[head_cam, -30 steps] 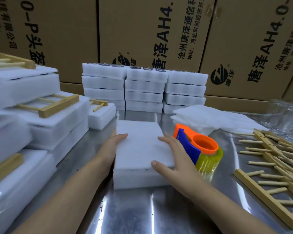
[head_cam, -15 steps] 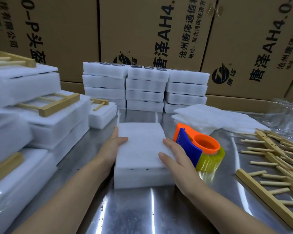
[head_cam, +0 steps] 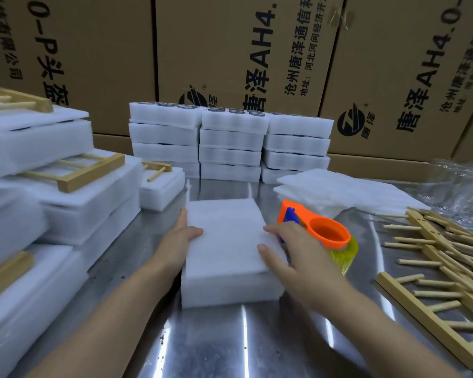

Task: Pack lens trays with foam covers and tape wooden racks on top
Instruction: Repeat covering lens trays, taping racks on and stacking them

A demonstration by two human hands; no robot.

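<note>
Right hand (head_cam: 306,263) has edged toward the tape dispenser (head_cam: 329,237); foam cover (head_cam: 227,236) lies on the tray (head_cam: 230,291).
Tray sits mid-table (head_cam: 216,347). Left hand (head_cam: 175,246) flat against cover's left edge, thumb on top; right fingers straight on its right edge. Wooden racks (head_cam: 434,268) lie right.

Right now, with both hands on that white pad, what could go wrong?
The foam cover lies untaped on the tray, so the left hand or right hand could nudge it crooked. The right hand is also close beside the tape dispenser and might bump it.
</note>
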